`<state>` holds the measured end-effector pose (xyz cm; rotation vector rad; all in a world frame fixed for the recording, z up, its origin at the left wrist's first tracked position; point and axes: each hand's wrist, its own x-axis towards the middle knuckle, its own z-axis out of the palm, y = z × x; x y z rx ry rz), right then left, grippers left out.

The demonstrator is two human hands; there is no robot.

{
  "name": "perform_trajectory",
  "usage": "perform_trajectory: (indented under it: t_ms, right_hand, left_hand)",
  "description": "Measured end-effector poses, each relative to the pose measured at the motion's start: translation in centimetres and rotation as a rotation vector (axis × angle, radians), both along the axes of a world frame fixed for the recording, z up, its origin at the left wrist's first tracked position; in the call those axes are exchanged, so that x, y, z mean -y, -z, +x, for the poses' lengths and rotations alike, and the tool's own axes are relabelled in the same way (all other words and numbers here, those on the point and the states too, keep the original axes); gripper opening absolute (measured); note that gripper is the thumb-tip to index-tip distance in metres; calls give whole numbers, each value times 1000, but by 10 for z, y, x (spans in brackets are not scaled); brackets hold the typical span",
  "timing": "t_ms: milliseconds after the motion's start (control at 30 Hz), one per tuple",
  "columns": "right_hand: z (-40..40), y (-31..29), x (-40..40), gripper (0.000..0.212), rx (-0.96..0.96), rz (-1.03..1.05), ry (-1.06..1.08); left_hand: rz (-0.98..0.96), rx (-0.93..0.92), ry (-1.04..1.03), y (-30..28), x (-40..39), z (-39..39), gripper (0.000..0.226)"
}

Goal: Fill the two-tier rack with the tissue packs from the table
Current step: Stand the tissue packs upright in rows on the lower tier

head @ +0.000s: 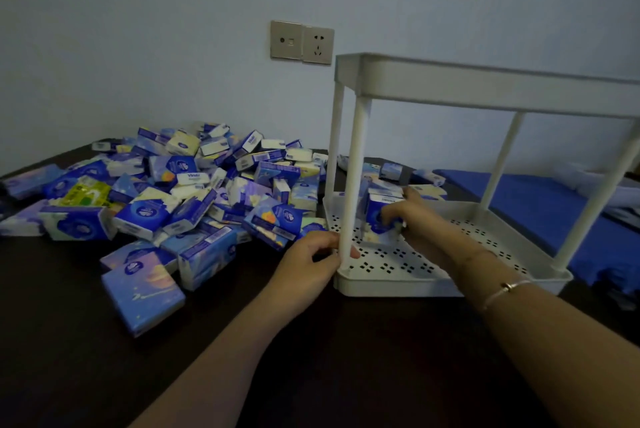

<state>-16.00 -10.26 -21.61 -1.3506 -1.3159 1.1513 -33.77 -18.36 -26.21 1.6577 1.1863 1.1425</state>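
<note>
A white two-tier rack (450, 284) stands on the dark table at the right, with a perforated lower tray and a solid upper tray on thin posts. My left hand (311, 259) grips the near-left post at its foot. My right hand (407, 216) reaches into the lower tier and holds a blue tissue pack (379, 220) upright at the tray's back-left corner. A large heap of blue, purple and white tissue packs (180, 192) covers the table to the left of the rack. One yellow-green pack (85, 194) lies among them.
Several more packs (391, 171) lie behind the rack. A wall socket plate (301, 42) sits on the pale wall above. A blue mat (540, 199) lies beyond the table's right edge. The dark tabletop (346, 358) stretches in front of me.
</note>
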Motion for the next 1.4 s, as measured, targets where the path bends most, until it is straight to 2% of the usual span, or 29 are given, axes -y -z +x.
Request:
perform_trajectory:
  t_ms: [100,167,233,367,500,733,867,933,1000,1100,1200,1267,1300,1400]
  right_hand:
    - [-15,5,-22,57,138,-47,-13]
    - [-21,11,-33,67,152,-75,-8]
    - [-25,15,-39,66,114,-76,-31]
    - [-31,24,-51,70,155,-20,-31]
    - [-39,27,-42,44,341,52,-13]
    - [-40,19,-21,14,413,100,-112]
    - [-39,6,-9,13,484,39,-130]
    - [-39,0,-1,28,523,37,-119]
    - [-36,2,7,47,550,77,-38]
    - [-33,11,29,47,613,216,61]
    - [-30,15,56,32,575,355,86]
    - [-30,14,75,28,568,469,70]
    - [-31,13,84,26,572,522,54]
    - [-36,11,106,26,588,612,-6]
  left_hand:
    - [-15,50,-57,0,-6,-2,24]
    - [-75,114,-81,0,-11,-6,31]
    - [-127,174,-77,1,-14,-9,35]
    - [-179,196,-54,0,-16,-12,31]
    - [-192,210,-47,-1,-15,-10,27]
    - [-212,211,-48,-1,-14,-11,30]
    - [-166,181,-105,-5,-13,-18,38]
    - [-74,135,-186,-6,-11,-25,38]
    - [126,-20,-334,-7,-7,-34,36]
    - [433,-437,-564,-5,-5,-48,43]
    - [309,-861,-554,3,-8,-53,64]
    - [252,-1110,-507,8,-12,-53,69]
    - [246,-1163,-499,10,-13,-53,69]
    - [232,-1159,-527,8,-15,-52,65]
